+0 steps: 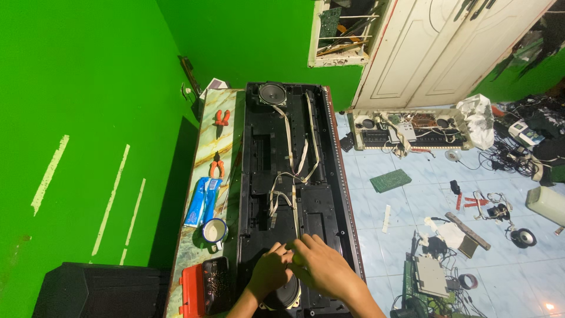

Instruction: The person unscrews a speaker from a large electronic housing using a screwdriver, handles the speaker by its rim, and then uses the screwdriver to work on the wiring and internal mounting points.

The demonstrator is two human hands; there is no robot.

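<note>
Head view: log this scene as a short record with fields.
Setting: marbled table by a green wall
Main thing: opened black keyboard case, white ribbon cables inside
Left hand: on the near speaker
Right hand: beside it, touching the left hand
Grip: cannot tell
Table items: cup, blue packet, pliers, red box
Floor: circuit board, scattered parts

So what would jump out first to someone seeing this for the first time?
Probably the long black keyboard shell lying open on the bench in the middle, white ribbon cables trailing down its inside. At its near end the left hand and right hand meet just above a round speaker. Bright green walls fill the left; loose parts litter the tiled floor on the right.
</note>
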